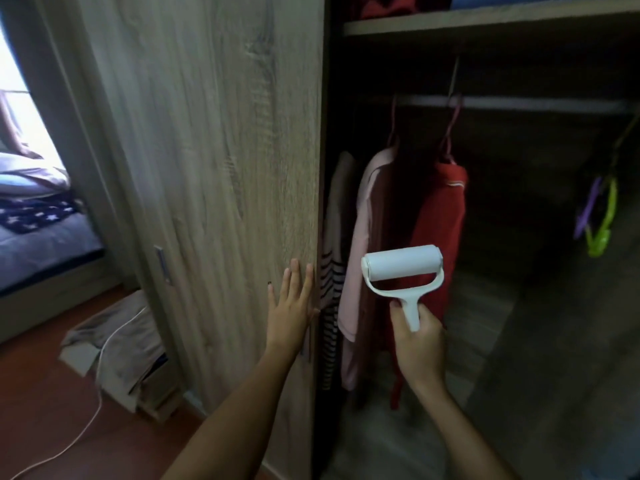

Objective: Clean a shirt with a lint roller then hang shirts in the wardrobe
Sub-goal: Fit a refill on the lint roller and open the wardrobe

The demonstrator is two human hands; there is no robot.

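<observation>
Right hand (417,336) grips lint roller (403,271) by its handle, just before wardrobe (207,168) opening; left hand (292,303) flat, fingers straight, on its door; inside, 3 shirts (440,244) already hung; rolling seemingly not yet begun.

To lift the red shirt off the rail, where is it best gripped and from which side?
Grip the pink hanger's neck just under its hook, reaching in from the open front. The red shirt hangs limp, so cloth gives no firm grip. Only the left hand is free; the right hand holds the lint roller.
</observation>
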